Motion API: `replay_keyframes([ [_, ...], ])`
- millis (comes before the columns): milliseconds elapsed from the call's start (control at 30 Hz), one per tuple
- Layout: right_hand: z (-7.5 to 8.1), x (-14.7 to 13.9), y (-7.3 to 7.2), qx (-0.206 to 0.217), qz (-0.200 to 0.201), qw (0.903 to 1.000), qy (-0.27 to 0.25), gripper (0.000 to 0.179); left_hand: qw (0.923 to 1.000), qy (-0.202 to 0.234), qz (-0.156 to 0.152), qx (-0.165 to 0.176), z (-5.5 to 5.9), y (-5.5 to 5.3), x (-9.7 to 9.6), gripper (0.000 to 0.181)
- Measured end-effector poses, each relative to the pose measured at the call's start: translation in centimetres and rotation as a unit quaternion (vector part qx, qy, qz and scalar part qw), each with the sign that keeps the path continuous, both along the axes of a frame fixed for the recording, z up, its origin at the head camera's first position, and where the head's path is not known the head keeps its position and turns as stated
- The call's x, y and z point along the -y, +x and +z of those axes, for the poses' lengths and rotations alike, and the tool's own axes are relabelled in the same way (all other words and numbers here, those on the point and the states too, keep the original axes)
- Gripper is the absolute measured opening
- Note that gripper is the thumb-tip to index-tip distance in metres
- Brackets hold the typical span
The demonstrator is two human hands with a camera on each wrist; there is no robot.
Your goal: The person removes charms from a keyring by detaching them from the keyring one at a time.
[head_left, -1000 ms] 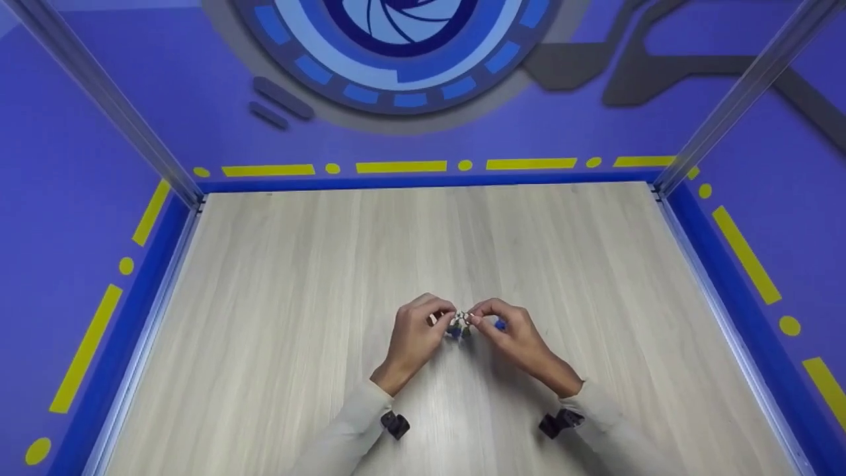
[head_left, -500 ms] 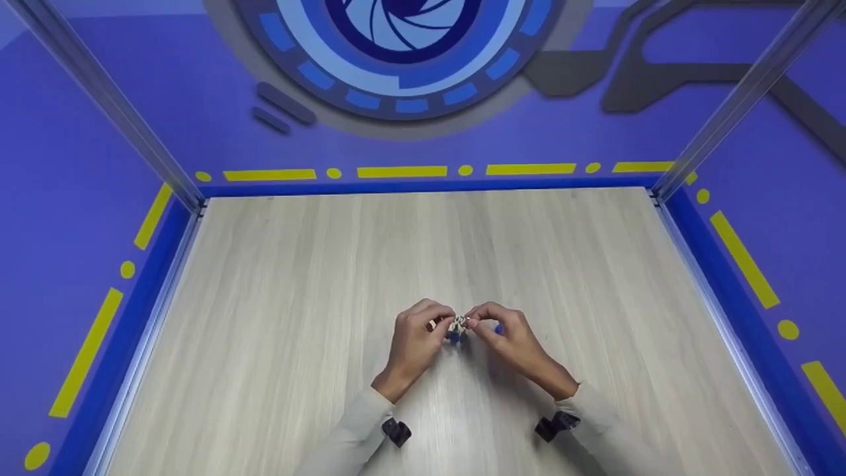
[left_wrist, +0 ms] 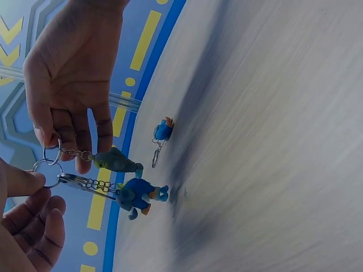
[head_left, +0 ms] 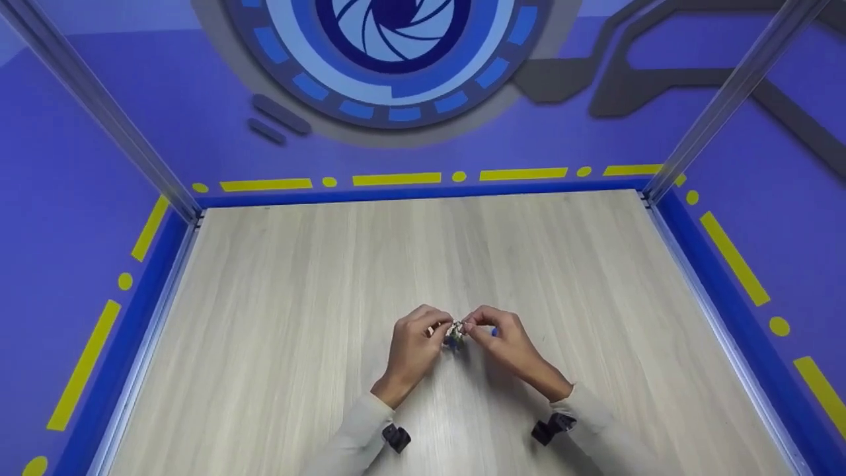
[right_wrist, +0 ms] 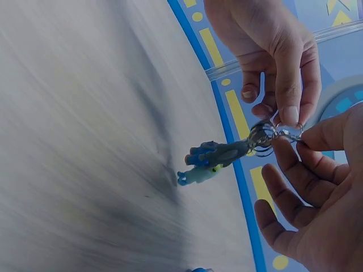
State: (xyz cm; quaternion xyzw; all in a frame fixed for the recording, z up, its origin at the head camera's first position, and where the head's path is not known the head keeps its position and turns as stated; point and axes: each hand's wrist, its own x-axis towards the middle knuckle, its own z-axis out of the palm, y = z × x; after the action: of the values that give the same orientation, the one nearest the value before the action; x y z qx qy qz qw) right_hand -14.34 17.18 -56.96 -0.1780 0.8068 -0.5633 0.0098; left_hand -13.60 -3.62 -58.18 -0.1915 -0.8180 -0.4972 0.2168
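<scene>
Above the table, my left hand [head_left: 413,344] pinches a metal key ring [left_wrist: 39,180] between thumb and fingertip. From it, chains run to a keychain with a blue elephant-like figure [left_wrist: 136,195]. Close beside it, my right hand [head_left: 509,340] pinches another ring [left_wrist: 53,153], whose short chain bears a grey-green figure [left_wrist: 115,160] with a yellow spot. The two rings overlap in the left wrist view. Both figures dangle side by side in the right wrist view, the blue feet [right_wrist: 197,156] next to the pale green figure [right_wrist: 201,174].
A third keychain with a blue figure [left_wrist: 163,130] and orange parts lies on the table [head_left: 284,297], partly hidden behind my right hand in the head view. Purple-blue panels [head_left: 165,132] with metal posts [head_left: 720,112] border the table's back and sides.
My right hand has shifted slightly left, closer to my left hand. The two dangling figures, slightly apart before, now hang close together. The head view has tilted up a little.
</scene>
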Motion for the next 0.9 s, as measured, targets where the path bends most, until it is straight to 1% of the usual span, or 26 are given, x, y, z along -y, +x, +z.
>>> replay_keyframes([
  [100, 0.2, 0.2, -0.1, 0.000, -0.011, 0.9999, 0.004, 0.012, 0.9999, -0.010, 0.004, -0.009, 0.1, 0.1, 0.1, 0.014],
  [167, 0.4, 0.3, -0.2, -0.001, -0.018, 0.9998, 0.005, 0.012, 0.9999, -0.004, 0.006, -0.008, 0.3, 0.0, 0.2, 0.013],
  [267, 0.6, 0.2, -0.3, 0.000, -0.022, 0.9998, 0.002, 0.012, 0.9997, 0.021, 0.007, 0.007, 0.7, -0.2, 0.5, 0.012],
  [333, 0.6, -0.1, -0.3, 0.007, -0.017, 0.9998, 0.000, 0.011, 0.9991, 0.039, 0.004, 0.017, 1.0, -0.4, 0.8, 0.012],
  [433, 0.6, -0.7, -0.2, 0.011, -0.004, 0.9999, 0.009, 0.010, 0.9983, 0.050, -0.001, 0.030, 1.2, -0.4, 1.2, 0.012],
  [733, -0.2, -2.5, -0.1, 0.009, 0.037, 0.9970, 0.067, 0.009, 0.9977, 0.040, -0.006, 0.054, 1.5, -0.2, 2.1, 0.011],
  [800, -0.6, -2.6, -0.3, 0.005, 0.037, 0.9963, 0.078, 0.009, 0.9976, 0.038, -0.005, 0.058, 1.5, -0.1, 2.2, 0.011],
  [900, -1.6, -2.8, -1.0, -0.014, 0.026, 0.9946, 0.099, 0.009, 0.9973, 0.034, -0.006, 0.065, 1.5, 0.1, 2.0, 0.012],
])
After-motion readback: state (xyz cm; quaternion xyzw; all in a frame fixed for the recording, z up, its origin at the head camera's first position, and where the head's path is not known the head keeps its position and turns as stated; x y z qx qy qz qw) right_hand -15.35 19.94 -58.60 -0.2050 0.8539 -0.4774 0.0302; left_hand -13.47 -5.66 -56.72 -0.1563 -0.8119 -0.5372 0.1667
